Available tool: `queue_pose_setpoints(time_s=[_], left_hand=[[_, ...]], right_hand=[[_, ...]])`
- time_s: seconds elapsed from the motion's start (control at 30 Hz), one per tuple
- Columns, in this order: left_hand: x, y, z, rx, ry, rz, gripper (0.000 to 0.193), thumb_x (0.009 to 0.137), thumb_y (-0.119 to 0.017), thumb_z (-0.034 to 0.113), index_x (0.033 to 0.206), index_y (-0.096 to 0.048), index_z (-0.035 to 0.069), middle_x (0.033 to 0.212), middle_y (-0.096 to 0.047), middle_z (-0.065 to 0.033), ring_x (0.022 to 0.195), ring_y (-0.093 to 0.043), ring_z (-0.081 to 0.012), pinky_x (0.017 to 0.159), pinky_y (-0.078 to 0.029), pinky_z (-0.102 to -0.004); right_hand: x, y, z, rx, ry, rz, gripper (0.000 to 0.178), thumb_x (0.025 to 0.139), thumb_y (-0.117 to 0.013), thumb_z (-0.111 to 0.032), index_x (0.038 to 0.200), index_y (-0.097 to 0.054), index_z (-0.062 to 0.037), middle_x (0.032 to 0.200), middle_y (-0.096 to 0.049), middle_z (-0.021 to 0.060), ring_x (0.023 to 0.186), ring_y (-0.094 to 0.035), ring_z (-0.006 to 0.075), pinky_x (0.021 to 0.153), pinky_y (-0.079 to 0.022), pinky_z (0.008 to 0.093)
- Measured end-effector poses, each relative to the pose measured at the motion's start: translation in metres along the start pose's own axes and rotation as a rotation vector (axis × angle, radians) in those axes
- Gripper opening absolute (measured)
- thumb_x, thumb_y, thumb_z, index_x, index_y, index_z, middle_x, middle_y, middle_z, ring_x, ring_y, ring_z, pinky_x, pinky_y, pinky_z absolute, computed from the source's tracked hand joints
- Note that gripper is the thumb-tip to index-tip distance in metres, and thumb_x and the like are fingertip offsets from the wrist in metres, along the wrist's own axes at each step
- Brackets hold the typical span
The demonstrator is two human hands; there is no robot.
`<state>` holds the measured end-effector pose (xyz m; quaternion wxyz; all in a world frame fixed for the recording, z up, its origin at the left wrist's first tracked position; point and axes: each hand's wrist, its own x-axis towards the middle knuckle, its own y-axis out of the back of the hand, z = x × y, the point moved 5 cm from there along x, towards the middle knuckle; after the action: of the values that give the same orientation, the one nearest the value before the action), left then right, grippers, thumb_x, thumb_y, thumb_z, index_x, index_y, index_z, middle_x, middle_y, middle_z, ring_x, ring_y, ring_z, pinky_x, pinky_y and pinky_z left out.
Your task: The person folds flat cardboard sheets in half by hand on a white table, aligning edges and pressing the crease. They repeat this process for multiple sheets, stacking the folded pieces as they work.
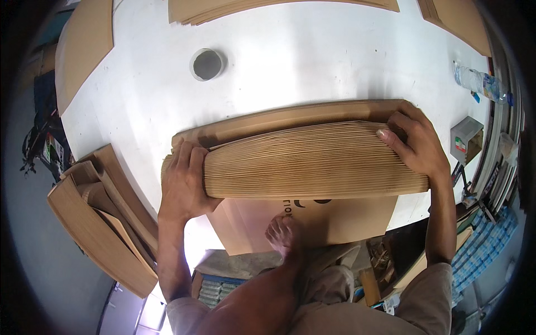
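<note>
A thick stack of brown cardboard sheets is bowed between my two hands, its layered edges facing me. My left hand grips the stack's left end, fingers over the top edge and thumb below. At the upper right corner my right hand is closed on the stack, thumb on the layered edges and fingers curled over the back. Under the stack's near side lies a printed cardboard sheet, partly hidden. A bare foot shows in front of that sheet.
The white table carries a round grey-white object, far cardboard stacks, a plastic bottle and a small grey box at right. Folded cardboard leans at the left. Blue-checked material lies lower right.
</note>
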<state>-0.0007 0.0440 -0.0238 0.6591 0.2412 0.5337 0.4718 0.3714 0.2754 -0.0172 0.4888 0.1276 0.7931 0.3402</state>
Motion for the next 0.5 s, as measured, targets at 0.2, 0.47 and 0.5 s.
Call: queue_pose_setpoints(time_s=[0.2, 0.47, 0.5], left_hand=[[-0.002, 0.008, 0.011, -0.076, 0.050, 0.071, 0.081, 0.057, -0.099, 0.034, 0.123, -0.064, 0.002, 0.120, -0.063, -0.0180, 0.115, -0.065, -0.0403, 0.100, -0.052, -0.0592], [0.005, 0.007, 0.008, -0.072, -0.052, 0.069, 0.082, 0.057, -0.098, 0.036, 0.125, -0.064, 0.003, 0.122, -0.063, -0.0168, 0.118, -0.065, -0.0400, 0.099, -0.052, -0.0577], [0.003, 0.006, 0.007, -0.071, -0.017, 0.056, 0.083, 0.057, -0.099, 0.036, 0.125, -0.064, 0.004, 0.123, -0.063, -0.0168, 0.119, -0.065, -0.0401, 0.099, -0.052, -0.0580]], right_hand=[[-0.009, -0.013, -0.001, 0.176, 0.124, 0.269, 0.053, 0.102, -0.070, -0.050, 0.119, -0.076, -0.0007, 0.113, -0.067, 0.0208, 0.107, -0.066, 0.0402, 0.093, -0.055, 0.0509], [-0.012, -0.009, 0.001, -0.039, 0.264, 0.365, 0.056, 0.098, -0.073, -0.044, 0.128, -0.071, 0.0042, 0.105, -0.063, 0.0220, 0.095, -0.065, 0.0412, 0.089, -0.053, 0.0499], [-0.010, -0.009, 0.001, -0.040, 0.266, 0.356, 0.057, 0.098, -0.073, -0.043, 0.128, -0.070, 0.0047, 0.105, -0.062, 0.0221, 0.094, -0.065, 0.0413, 0.089, -0.053, 0.0497]])
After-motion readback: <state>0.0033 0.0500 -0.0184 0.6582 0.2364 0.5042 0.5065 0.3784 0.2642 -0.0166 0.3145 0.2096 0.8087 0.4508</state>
